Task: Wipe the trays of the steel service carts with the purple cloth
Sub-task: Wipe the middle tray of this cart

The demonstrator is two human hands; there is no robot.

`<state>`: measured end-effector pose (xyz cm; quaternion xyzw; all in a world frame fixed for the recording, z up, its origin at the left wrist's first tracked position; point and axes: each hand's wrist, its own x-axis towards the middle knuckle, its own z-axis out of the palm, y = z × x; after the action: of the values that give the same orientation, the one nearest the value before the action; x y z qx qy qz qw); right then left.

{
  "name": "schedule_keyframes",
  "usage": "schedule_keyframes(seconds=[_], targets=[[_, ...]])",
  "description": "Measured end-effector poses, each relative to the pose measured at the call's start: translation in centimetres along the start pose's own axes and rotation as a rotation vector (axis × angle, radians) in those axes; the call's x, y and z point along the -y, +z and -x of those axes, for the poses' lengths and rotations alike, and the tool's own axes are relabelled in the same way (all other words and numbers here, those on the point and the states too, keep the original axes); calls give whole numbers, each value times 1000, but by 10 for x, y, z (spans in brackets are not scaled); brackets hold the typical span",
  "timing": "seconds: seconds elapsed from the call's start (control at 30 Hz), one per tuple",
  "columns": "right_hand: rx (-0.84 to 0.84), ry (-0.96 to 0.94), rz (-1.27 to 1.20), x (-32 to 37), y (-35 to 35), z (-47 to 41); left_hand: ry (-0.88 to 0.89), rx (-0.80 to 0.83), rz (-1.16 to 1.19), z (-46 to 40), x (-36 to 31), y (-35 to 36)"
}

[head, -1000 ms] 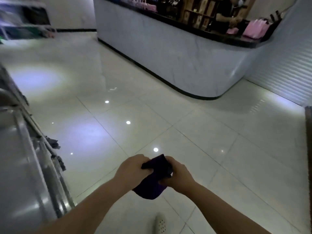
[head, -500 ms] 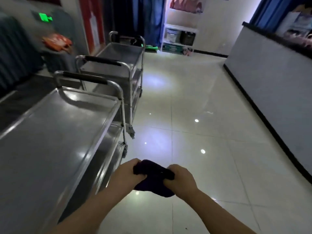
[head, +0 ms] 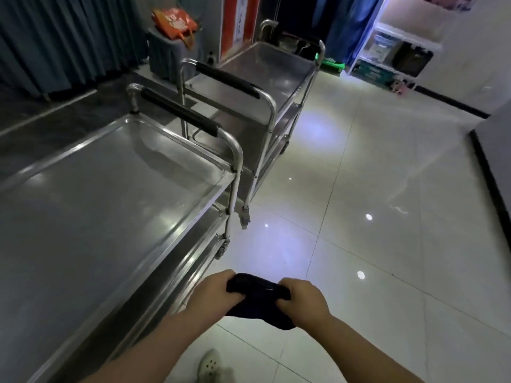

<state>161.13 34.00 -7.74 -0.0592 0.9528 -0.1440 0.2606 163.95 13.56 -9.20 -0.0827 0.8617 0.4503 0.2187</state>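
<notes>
1. Purple cloth [head: 258, 302], dark and bunched, sits between our two hands, held in the air over the pale glossy floor tiles [head: 373, 258], just right of the near cart. It touches no tray.
2. Left hand [head: 214, 293]: fingers curled round the cloth's left end. Right hand [head: 302, 295]: fingers curled round the right end. Both grip it; a loose fold hangs below the knuckles.
3. Near steel service cart's top tray [head: 96, 217]: flat, rimmed, shiny, to our left, with a black-sleeved push handle [head: 178, 110] at its far end. Nothing lies on it. We can't tell from the glare whether it's already been wiped.
4. A lower shelf [head: 193, 261] of the same cart shows as a strip along its right edge; mostly hidden.
5. Second steel cart [head: 265, 78] stands just beyond the first, same build, several tiers, well out of reach from here.
6. Progress, our read: wiping of what we see hasn't visibly started. The cloth is off the steel and looks like it's being folded or wrung into shape.
7. Left to do, as far as we can judge: near cart top tray, its lower shelf, then every tier of the far cart.
8. One pale perforated clog [head: 211, 366] shows on the floor beneath our arms.
</notes>
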Motion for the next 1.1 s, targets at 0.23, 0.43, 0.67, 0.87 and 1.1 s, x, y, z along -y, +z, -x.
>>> schedule_keyframes(seconds=[0.23,0.43,0.67,0.87,1.1], targets=[[173,-132,140,1,-11,-120,-178,-96,76,-68,14,-1],[360,-469,303,4,20,-216,-403,-332,125,-112,55,25],[116,-744,411,26,65,-329,-544,-652,442,-191,114,50],[-391,-1029,250,40,96,-404,-404,-1026,277,-257,150,47],[-172,-969,297,17,194,-452,-288,-766,69,-291,236,82]])
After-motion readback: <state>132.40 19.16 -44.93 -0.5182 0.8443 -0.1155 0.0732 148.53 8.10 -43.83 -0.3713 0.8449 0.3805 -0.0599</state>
